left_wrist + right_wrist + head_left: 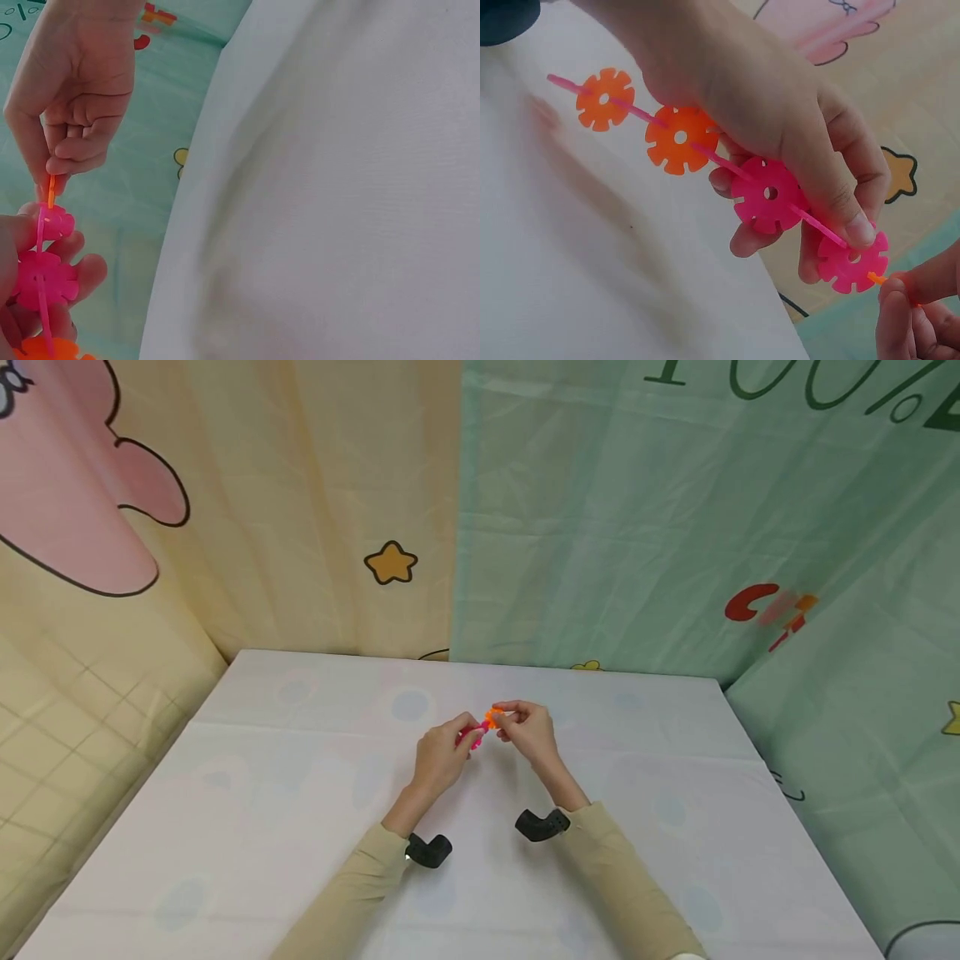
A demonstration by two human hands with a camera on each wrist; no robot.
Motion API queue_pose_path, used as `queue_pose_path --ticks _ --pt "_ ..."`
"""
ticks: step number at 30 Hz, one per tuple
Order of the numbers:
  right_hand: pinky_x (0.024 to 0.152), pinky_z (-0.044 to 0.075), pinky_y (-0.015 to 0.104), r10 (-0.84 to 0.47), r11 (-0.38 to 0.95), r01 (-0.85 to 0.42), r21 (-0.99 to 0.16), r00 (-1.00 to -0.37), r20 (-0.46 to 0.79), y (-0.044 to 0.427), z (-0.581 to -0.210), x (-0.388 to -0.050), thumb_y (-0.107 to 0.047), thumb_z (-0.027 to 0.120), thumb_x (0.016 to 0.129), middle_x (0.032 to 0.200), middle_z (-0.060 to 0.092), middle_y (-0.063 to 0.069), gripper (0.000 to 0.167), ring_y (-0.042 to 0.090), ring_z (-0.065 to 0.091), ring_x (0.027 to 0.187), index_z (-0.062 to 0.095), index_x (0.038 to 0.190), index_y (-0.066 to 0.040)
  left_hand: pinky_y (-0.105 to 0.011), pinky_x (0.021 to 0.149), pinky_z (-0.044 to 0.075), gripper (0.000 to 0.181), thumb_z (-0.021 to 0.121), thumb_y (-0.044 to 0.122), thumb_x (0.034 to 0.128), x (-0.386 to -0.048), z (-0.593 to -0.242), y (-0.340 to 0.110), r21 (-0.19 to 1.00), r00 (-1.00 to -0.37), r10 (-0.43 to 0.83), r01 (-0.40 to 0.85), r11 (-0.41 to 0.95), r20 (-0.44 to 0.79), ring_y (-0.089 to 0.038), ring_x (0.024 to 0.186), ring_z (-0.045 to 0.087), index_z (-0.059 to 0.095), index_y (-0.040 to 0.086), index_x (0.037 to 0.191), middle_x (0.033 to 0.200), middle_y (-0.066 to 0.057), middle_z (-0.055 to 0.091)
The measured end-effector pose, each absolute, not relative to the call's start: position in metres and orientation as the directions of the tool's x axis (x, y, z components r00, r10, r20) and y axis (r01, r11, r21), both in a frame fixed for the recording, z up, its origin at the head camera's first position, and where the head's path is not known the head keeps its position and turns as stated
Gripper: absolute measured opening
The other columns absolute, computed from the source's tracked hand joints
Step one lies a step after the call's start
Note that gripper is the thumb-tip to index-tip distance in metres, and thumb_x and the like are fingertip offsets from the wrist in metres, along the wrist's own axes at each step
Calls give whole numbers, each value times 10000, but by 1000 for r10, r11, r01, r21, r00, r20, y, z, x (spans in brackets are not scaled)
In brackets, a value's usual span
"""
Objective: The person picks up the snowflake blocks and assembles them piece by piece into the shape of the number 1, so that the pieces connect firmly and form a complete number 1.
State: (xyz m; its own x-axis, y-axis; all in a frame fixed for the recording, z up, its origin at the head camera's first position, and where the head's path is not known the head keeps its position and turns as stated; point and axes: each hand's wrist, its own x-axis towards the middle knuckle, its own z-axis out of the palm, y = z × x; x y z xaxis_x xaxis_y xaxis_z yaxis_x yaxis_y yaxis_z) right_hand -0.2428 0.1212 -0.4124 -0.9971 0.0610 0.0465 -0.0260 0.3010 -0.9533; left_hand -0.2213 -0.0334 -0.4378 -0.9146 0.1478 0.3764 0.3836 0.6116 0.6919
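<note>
My left hand [441,756] grips a chain of slotted plastic discs, joined edge to edge at right angles. In the right wrist view, its far part has orange discs [681,138] with pink discs [769,195] seen edge-on between them. The thumb and fingers press on the pink end disc [853,259]. My right hand [534,732] pinches another orange disc [52,192], seen edge-on in the left wrist view. That disc's edge meets the rim of the pink end disc; whether their slots interlock I cannot tell. Fingertips cover much of it.
A white-covered table [300,860] lies under both hands. Behind it hang a yellow curtain [315,510] and a green curtain [600,527]. Black wrist cameras [429,852] sit at both sleeve cuffs.
</note>
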Motion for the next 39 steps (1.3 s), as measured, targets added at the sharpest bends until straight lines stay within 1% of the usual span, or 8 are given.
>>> queue_pose_path --ticks 3,9,16,23,30,33,36,39 --pt "578 528 190 68 282 -2 -959 -997 22 119 -413 -243 -83 660 871 793 680 233 192 439 660 746 710 1030 12 -198 542 420 91 659 218 904 -222 -439 -34 691 -914 138 382 614 382 -63 533 516 646 132 933 651 2 611" --pt "583 533 190 65 274 36 -961 -998 -19 114 -410 -246 -76 651 869 734 680 107 199 331 673 663 707 1037 13 -196 544 429 91 663 212 902 -221 -441 -36 692 -905 110 389 608 411 -73 531 531 644 127 928 661 -6 634" --pt "599 534 176 32 242 97 -965 -995 -92 115 -409 -246 -81 633 886 812 700 129 234 138 632 576 687 1090 22 -204 537 416 91 666 217 899 -221 -440 -36 694 -901 121 400 598 416 -65 531 536 644 130 911 643 -6 628" --pt "666 553 195 -26 232 93 -968 -995 -101 120 -403 -251 -134 625 906 865 688 93 279 286 684 772 663 1151 -7 -206 496 413 107 658 236 909 -221 -436 -34 741 -922 72 351 573 382 -63 537 542 649 142 959 697 -26 656" --pt "715 554 199 -63 168 144 -975 -986 -157 128 -404 -256 -153 590 930 999 688 103 307 228 667 820 640 1206 -31 -217 472 420 199 659 261 910 -219 -429 -31 786 -949 61 292 545 310 -124 560 615 652 139 1068 869 -51 716" --pt "708 550 193 -37 157 163 -974 -985 -170 131 -406 -260 -172 606 919 976 692 82 304 264 667 854 650 1188 -38 -224 487 450 293 663 260 910 -217 -428 -32 814 -966 72 247 526 247 -134 574 643 621 158 1181 943 -65 734" --pt "697 546 185 -1 140 177 -974 -984 -179 136 -408 -265 -191 614 916 931 688 46 308 233 661 809 651 1179 -36 -239 513 478 397 664 267 906 -215 -428 -34 837 -981 87 195 512 175 -124 568 638 565 166 1278 1000 -80 733" --pt "686 540 177 30 115 200 -973 -980 -198 141 -411 -270 -199 619 913 894 675 12 309 196 647 778 651 1176 -40 -250 554 503 433 689 258 885 -212 -428 -37 852 -989 107 145 503 105 -112 590 627 557 163 1287 1027 -87 723"
